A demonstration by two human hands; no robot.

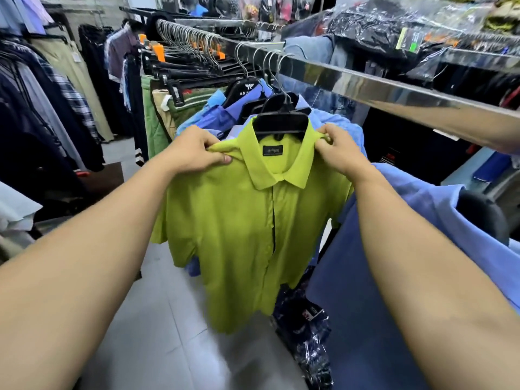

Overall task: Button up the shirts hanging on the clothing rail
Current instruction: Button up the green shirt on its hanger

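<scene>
The setting is a clothing shop with a grey tiled floor (157, 319) showing at lower centre. At the left edge of the frame, dark and plaid garments (56, 102) hang in a dense row. A chrome clothing rail (365, 85) runs from upper centre down toward the right edge, carrying wire-hooked black hangers (197, 68). At centre, a lime-green short-sleeved shirt (239, 235) hangs facing the camera on a black plastic hanger (281, 123), with its front placket closed along the visible length and a dark label inside the collar. Blue shirts (225, 108) hang directly behind it. The left hand (194, 150) pinches the shirt's left shoulder seam between curled fingers and thumb, forearm extended from lower left. The right hand (337, 152) grasps the opposite shoulder at the collar edge, fingers clenched on the fabric. A blue shirt (380, 277) hangs at lower right, and plastic-wrapped garments (306, 342) lie on the floor beneath it.
</scene>
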